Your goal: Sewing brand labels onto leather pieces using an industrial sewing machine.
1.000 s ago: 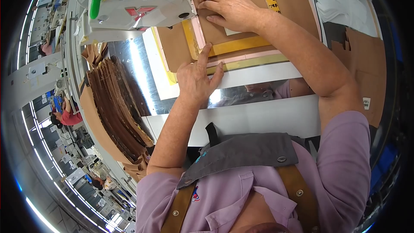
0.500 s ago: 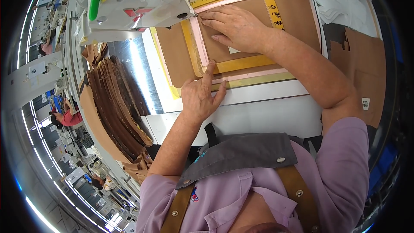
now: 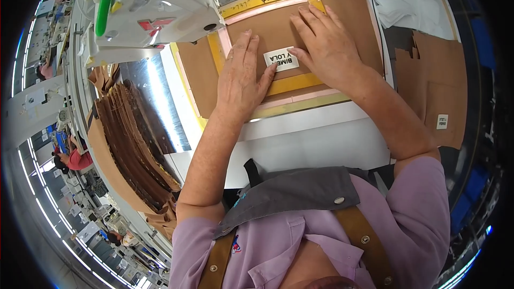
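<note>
A brown fabric piece (image 3: 257,36) lies inside a yellow template frame (image 3: 296,83) edged with pink strips, on top of a larger brown panel (image 3: 356,18). My left hand (image 3: 241,80) rests flat over the frame's left side, fingers stretched forward onto the brown piece. On its right part, my right hand (image 3: 329,48) lies flat with fingers spread, the tips at the frame's far right corner. Between my two thumbs sits a white label (image 3: 282,60) with dark print, partly covered by them. Neither hand grasps anything.
A white sewing machine head (image 3: 166,5) with a green strip stands close at the left. Beside my left arm is a stack of brown pieces (image 3: 128,139). More brown panels (image 3: 439,91) and white sheets (image 3: 401,5) lie at the right. Other people work far left.
My left hand has moved forward from the frame's near left corner and flattened. My right hand has slid right, away from the machine's needle area, and the label now shows.
</note>
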